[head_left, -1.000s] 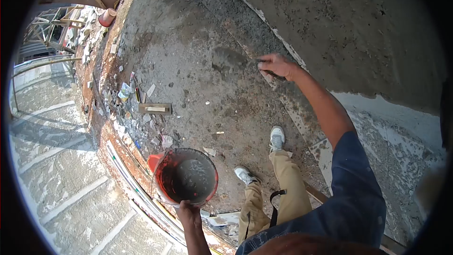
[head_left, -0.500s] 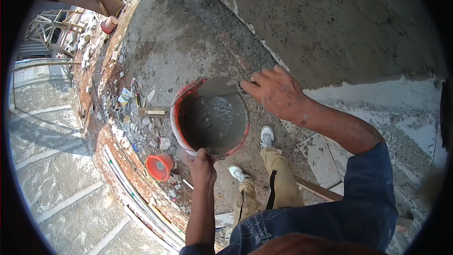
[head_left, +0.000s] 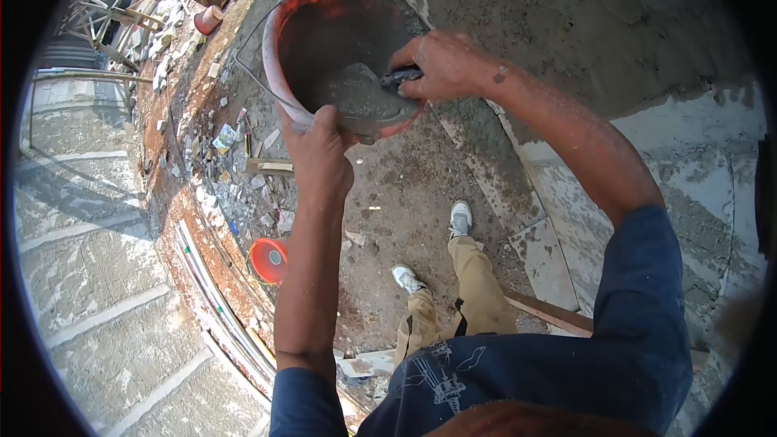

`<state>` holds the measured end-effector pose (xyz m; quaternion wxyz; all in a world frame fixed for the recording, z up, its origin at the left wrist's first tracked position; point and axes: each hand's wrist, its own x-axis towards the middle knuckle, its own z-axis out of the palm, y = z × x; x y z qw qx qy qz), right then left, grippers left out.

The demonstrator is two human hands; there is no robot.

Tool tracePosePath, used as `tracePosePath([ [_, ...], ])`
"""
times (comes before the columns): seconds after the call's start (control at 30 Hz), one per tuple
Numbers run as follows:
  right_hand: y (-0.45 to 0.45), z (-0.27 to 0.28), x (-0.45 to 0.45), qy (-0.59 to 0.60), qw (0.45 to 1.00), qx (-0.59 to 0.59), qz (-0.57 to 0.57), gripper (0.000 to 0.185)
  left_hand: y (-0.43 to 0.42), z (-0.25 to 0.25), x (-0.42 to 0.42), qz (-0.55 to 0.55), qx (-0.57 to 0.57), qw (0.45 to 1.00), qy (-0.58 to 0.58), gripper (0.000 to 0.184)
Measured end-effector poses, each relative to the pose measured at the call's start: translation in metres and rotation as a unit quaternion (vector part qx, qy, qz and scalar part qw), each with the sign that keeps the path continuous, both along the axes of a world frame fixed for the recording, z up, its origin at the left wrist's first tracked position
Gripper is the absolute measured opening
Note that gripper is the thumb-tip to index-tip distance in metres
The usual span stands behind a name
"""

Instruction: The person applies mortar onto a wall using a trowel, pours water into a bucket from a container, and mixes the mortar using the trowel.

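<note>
My left hand is closed on the near rim of a red bucket, which hangs tilted off the ground. Wet grey mortar lies inside it. In my right hand is the dark handle of a trowel, gripped at the bucket's right side. The trowel's blade is down in the mortar, mostly hidden.
A mortar-coated wall rises on the right. A smaller red bucket stands at lower left, near rubble and long white pipes. A wooden plank lies beside my legs. Stepped concrete fills the far left.
The bucket has moved up and away from my body and is tipped more. My right hand has brought the trowel from the far rim down into the mortar.
</note>
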<state>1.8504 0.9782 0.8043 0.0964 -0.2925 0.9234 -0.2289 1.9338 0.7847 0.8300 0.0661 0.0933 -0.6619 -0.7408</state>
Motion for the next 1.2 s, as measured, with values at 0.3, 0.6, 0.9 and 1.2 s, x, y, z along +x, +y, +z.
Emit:
tracePosePath([
  [0.3,0.007,-0.029,-0.083,-0.398,0.863,-0.311,-0.009,0.039,-0.087,-0.052,-0.053,0.076,0.111,0.98,-0.149,0.032],
  [0.6,0.198,0.19,0.01,0.126,0.863,-0.401,-0.281,0.043,-0.092,-0.083,0.057,0.156,0.113,0.958,-0.213,0.062],
  [0.9,0.087,0.101,0.134,0.129,0.98,0.039,-0.149,0.04,-0.056,-0.028,0.151,0.123,0.095,0.965,-0.211,0.06],
  [1.2,-0.051,0.08,0.187,0.295,0.944,0.144,0.038,0.03,-0.054,0.031,0.184,0.073,0.028,0.994,-0.074,0.054],
])
